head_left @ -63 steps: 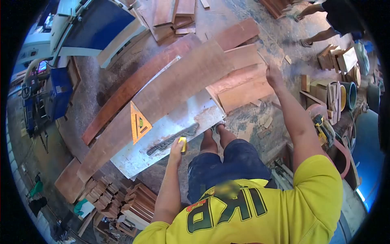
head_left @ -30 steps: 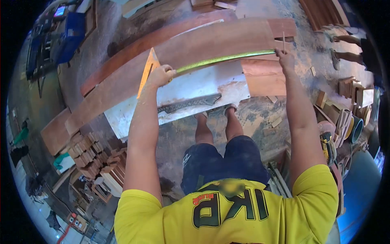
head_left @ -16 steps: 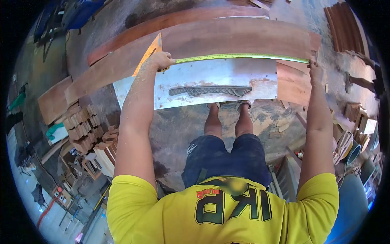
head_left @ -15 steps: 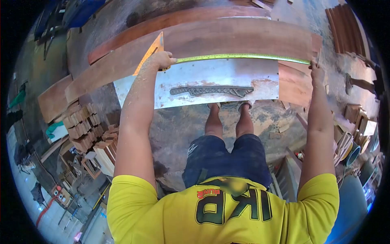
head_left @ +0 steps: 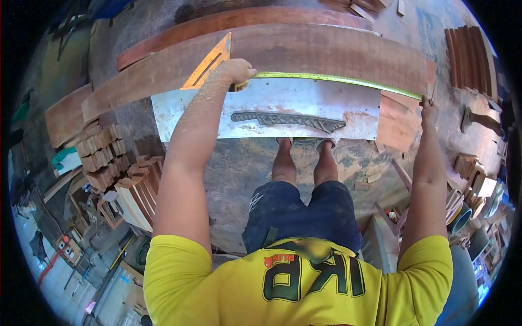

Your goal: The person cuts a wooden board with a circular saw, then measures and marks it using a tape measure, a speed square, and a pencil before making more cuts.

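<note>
A yellow tape measure [head_left: 326,78] is stretched along the near part of a long brown wooden board [head_left: 337,51]. My left hand [head_left: 239,70] is closed around its case, whose dark and yellow edge shows under the fingers. Against that hand lies an orange triangular square [head_left: 209,62]; whether the fingers grip it too is hidden. At the board's right end my right hand [head_left: 429,112] pinches the tape's other end. A thin stick-like piece [head_left: 434,89] juts up from those fingers. Nearer me, a dark patterned strip with a curved outline [head_left: 288,120] lies on a whitish metal-looking sheet [head_left: 190,117].
Behind the board runs a reddish plank [head_left: 244,24]. Stacked wood blocks [head_left: 100,155] and boards [head_left: 138,193] stand on the left. Curved brown pieces [head_left: 465,57] lie at far right, close to another person's foot [head_left: 467,119]. More wood offcuts [head_left: 470,174] lie at right.
My left hand has shifted right and slightly farther away, with the tape case and orange square. My right hand appears lower and slightly right. The whole view has also shifted a little.
</note>
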{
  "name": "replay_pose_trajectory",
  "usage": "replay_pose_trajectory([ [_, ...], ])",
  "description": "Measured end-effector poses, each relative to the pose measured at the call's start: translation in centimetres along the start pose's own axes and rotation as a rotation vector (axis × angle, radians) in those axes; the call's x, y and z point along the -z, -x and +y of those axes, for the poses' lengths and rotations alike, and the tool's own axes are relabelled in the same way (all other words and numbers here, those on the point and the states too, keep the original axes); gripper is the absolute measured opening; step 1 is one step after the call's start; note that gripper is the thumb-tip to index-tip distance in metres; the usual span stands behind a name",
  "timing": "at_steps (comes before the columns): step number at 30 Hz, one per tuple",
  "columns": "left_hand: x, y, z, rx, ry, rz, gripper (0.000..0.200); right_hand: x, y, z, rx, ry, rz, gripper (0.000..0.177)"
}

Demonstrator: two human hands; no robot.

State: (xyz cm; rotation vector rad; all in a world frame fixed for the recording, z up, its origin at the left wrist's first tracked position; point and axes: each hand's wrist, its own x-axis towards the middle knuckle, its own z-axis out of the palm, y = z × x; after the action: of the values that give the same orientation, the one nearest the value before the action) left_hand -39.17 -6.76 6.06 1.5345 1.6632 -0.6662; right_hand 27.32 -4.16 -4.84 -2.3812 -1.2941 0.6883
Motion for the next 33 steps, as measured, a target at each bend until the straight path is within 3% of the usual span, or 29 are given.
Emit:
replay_pose_trajectory([
  [4,-0.2,0.0,1.1,0.013,0.001,0.009,0.041,-0.1,0.2,0.3,0.062,0.0,0.018,0.04],
  [9,-1.6,0.4,1.5,0.015,-0.129,0.129,0.041,-0.4,0.9,-0.3,-0.043,-0.163,0.046,0.036],
  [14,-2.3,1.5,2.8,0.145,-0.179,0.198,0.042,-0.8,1.4,-0.5,-0.056,-0.212,0.104,0.032],
  [19,-2.6,0.5,1.9,0.061,-0.176,0.217,0.042,-1.3,2.1,-1.0,-0.163,-0.292,0.164,0.032],
  [23,-2.3,0.3,1.4,-0.009,-0.212,0.206,0.042,-0.9,1.3,-0.2,-0.086,-0.174,0.09,0.038],
  [27,-2.1,0.1,1.0,-0.052,-0.171,0.207,0.041,0.9,3.5,-2.9,-0.281,-0.498,-0.045,0.036],
  [33,-1.6,0.5,1.3,0.003,-0.103,0.155,0.043,-0.3,4.4,-1.7,-0.303,-0.754,-0.071,0.026],
])
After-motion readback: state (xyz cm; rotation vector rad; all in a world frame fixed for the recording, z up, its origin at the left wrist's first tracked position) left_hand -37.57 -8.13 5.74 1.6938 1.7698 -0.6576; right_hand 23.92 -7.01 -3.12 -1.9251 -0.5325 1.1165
